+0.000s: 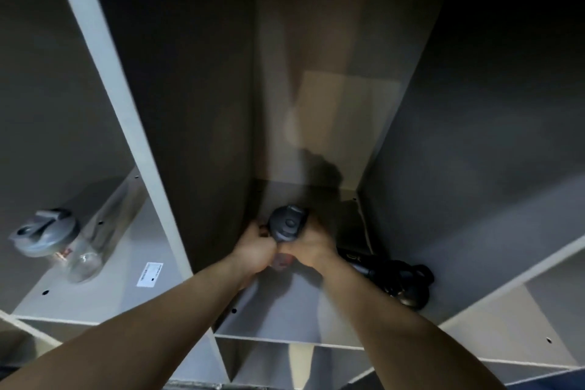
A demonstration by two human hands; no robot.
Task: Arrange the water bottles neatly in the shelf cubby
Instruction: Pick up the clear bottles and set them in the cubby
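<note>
A water bottle with a dark grey lid (pixel 287 224) stands upright near the back left of the middle cubby floor (pixel 285 310). My left hand (pixel 255 250) grips its left side and my right hand (pixel 311 247) grips its right side; its clear body is mostly hidden between them. A second clear bottle with a grey flip lid (pixel 44 236) stands in the left cubby, apart from both hands. The picture is blurred by motion.
A black bottle or flask (pixel 395 275) lies on its side at the right of the middle cubby, beside a dark flat object (pixel 351 231). A white divider panel (pixel 126 123) separates the left cubby. A label sticker (pixel 149 274) is on the left shelf floor.
</note>
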